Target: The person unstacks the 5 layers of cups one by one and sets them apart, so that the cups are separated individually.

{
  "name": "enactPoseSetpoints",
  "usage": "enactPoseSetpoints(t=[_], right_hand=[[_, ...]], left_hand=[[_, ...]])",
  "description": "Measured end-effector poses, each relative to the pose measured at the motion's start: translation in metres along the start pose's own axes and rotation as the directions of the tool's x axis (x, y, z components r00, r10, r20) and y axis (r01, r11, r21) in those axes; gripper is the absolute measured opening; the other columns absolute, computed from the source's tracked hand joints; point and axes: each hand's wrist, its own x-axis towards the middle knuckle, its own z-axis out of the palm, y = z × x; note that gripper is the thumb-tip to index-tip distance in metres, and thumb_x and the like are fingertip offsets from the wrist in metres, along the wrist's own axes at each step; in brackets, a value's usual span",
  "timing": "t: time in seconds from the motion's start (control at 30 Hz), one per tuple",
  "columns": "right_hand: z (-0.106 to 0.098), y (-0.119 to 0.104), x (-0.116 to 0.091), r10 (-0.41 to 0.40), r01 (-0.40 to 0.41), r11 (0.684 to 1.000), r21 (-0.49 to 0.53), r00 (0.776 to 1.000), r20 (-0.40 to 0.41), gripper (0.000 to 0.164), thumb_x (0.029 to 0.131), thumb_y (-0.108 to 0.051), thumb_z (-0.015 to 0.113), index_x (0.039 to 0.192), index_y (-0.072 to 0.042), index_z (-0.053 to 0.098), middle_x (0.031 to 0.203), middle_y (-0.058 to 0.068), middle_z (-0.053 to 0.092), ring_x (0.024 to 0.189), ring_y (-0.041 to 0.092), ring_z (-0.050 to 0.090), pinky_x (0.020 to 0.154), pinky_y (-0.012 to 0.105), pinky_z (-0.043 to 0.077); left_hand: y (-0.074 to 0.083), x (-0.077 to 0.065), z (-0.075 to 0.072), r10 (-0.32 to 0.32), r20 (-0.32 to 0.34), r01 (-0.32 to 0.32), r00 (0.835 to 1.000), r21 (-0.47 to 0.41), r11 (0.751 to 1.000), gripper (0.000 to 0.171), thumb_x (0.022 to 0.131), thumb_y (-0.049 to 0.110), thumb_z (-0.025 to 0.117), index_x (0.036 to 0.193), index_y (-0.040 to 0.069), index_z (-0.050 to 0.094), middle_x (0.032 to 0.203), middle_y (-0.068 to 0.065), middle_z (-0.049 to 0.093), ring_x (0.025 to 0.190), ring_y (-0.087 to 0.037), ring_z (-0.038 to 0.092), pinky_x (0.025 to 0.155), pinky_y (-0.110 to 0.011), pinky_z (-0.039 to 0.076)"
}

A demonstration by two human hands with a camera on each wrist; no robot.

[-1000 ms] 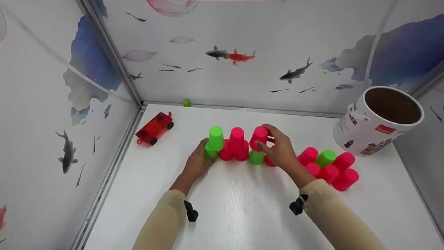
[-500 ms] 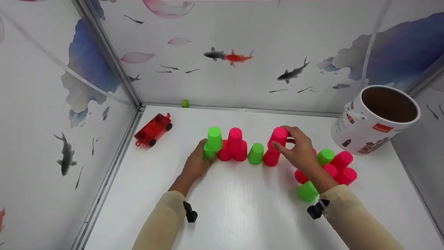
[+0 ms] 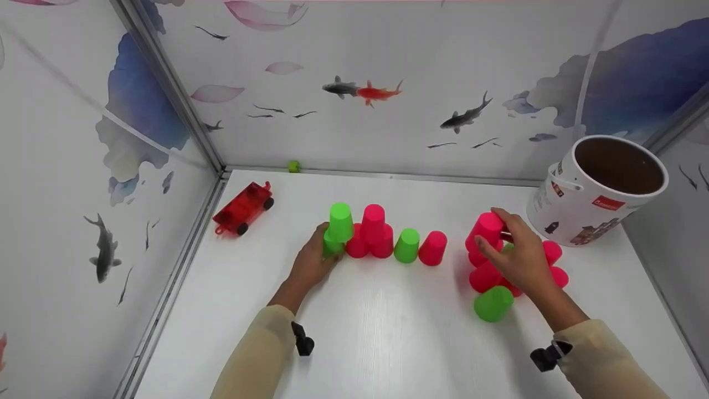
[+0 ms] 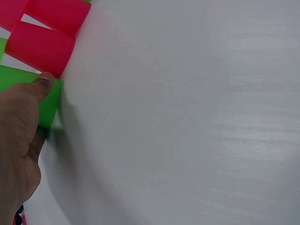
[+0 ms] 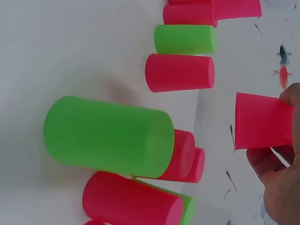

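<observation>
In the head view my left hand (image 3: 310, 263) grips a green cup (image 3: 331, 246) at the left end of a row of upturned cups. Another green cup (image 3: 340, 220) sits on top of it. Beside them, a pink cup (image 3: 374, 220) rests on two pink ones. A green cup (image 3: 407, 246) and a pink cup (image 3: 433, 249) stand singly to the right. My right hand (image 3: 520, 263) pinches a pink cup (image 5: 262, 122) between thumb and fingers, raised over a group of cups partly hidden by the hand. A green cup (image 3: 492, 305) stands at that group's front.
A white bucket (image 3: 590, 216) with a handle stands at the back right corner. Near the back left is a red toy wagon (image 3: 243, 209). A small green piece (image 3: 293, 166) lies at the back edge. Printed walls (image 3: 388, 144) border the white table (image 3: 360, 343).
My right hand has lifted the pink cup off the green one and carried it right, past the single pink cup, to above the right group. My left hand keeps its grip.
</observation>
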Motion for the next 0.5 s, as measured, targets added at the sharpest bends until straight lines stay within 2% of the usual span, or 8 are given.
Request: enactPoseSetpoints(t=[0.13, 0.17, 0.23, 0.37, 0.4, 0.5], right_hand=[[-0.013, 0.009, -0.012, 0.000, -0.001, 0.999, -0.047, 1.000, -0.013, 0.085, 0.091, -0.014, 0.092, 0.163, -0.008, 0.048, 0.144, 0.022, 0.064, 0.129, 0.043, 0.067, 0.089, -0.004, 0.038], [-0.017, 0.011, -0.015, -0.003, 0.001, 0.998, -0.056, 1.000, -0.019, 0.085, 0.091, -0.014, 0.092, 0.163, -0.007, 0.048, 0.144, 0.022, 0.065, 0.129, 0.044, 0.067, 0.091, -0.002, 0.044], [-0.022, 0.015, -0.021, -0.011, 0.008, 0.998, -0.067, 0.999, -0.033, 0.084, 0.090, -0.012, 0.093, 0.162, -0.006, 0.049, 0.144, 0.023, 0.065, 0.128, 0.046, 0.067, 0.091, -0.002, 0.044], [-0.032, 0.024, -0.035, -0.052, 0.044, 0.995, -0.094, 0.996, -0.079, 0.084, 0.086, -0.007, 0.094, 0.160, -0.004, 0.052, 0.144, 0.026, 0.065, 0.126, 0.050, 0.067, 0.093, -0.004, 0.040], [-0.033, 0.027, -0.039, -0.067, 0.058, 0.993, -0.099, 0.994, -0.090, 0.084, 0.085, -0.004, 0.094, 0.159, -0.004, 0.053, 0.143, 0.026, 0.065, 0.125, 0.050, 0.067, 0.092, -0.007, 0.033], [-0.038, 0.035, -0.049, -0.120, 0.105, 0.986, -0.127, 0.986, -0.116, 0.084, 0.083, 0.000, 0.094, 0.158, -0.006, 0.057, 0.140, 0.025, 0.067, 0.122, 0.046, 0.067, 0.094, -0.008, 0.032]], left_hand=[[-0.001, 0.000, 0.001, -0.010, -0.002, 0.010, 1.000, 0.002, 1.000, 0.083, 0.105, 0.029, 0.079, 0.171, 0.025, 0.029, 0.164, -0.006, 0.056, 0.156, -0.030, 0.051, 0.132, -0.055, 0.041], [-0.001, 0.000, 0.001, -0.011, -0.003, 0.011, 1.000, 0.003, 1.000, 0.083, 0.105, 0.029, 0.078, 0.171, 0.025, 0.029, 0.165, -0.006, 0.056, 0.157, -0.030, 0.051, 0.132, -0.055, 0.041], [-0.001, 0.000, 0.001, -0.013, -0.001, 0.013, 1.000, 0.009, 1.000, 0.082, 0.105, 0.029, 0.078, 0.170, 0.025, 0.029, 0.165, -0.006, 0.055, 0.157, -0.030, 0.050, 0.132, -0.056, 0.040], [0.001, 0.000, 0.000, -0.016, 0.000, 0.016, 1.000, 0.009, 1.000, 0.081, 0.106, 0.030, 0.078, 0.170, 0.025, 0.029, 0.166, -0.007, 0.055, 0.158, -0.031, 0.049, 0.133, -0.055, 0.039], [0.001, 0.000, 0.000, -0.015, 0.000, 0.015, 1.000, 0.008, 1.000, 0.081, 0.106, 0.030, 0.078, 0.170, 0.025, 0.029, 0.165, -0.007, 0.055, 0.158, -0.031, 0.050, 0.133, -0.055, 0.039], [0.002, 0.000, 0.000, -0.012, -0.001, 0.012, 1.000, 0.001, 1.000, 0.081, 0.106, 0.029, 0.078, 0.170, 0.024, 0.029, 0.165, -0.007, 0.056, 0.158, -0.030, 0.050, 0.133, -0.055, 0.040]])
